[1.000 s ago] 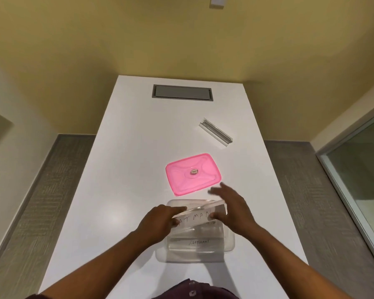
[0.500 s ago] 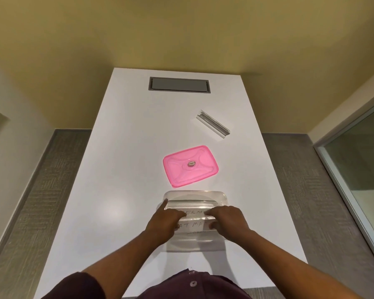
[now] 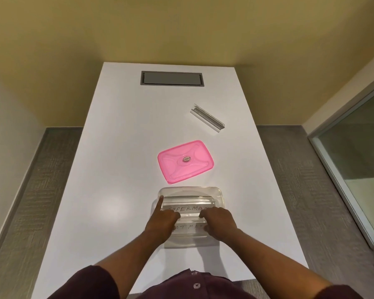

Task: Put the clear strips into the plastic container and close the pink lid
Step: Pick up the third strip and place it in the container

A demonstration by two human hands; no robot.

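Both hands, left hand (image 3: 160, 223) and right hand (image 3: 219, 223), curl down on clear strips (image 3: 188, 209) inside the plastic container (image 3: 219, 192); grip unclear.

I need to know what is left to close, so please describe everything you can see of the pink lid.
The lid is a rounded rectangle of translucent pink plastic with a raised rim, moulded curved ridges that run toward the corners, and a small round grey knob or vent in the middle. It lies flat on the white table, slightly rotated, just beyond the open clear container and apart from it. Neither hand touches it, so the container is not yet closed.
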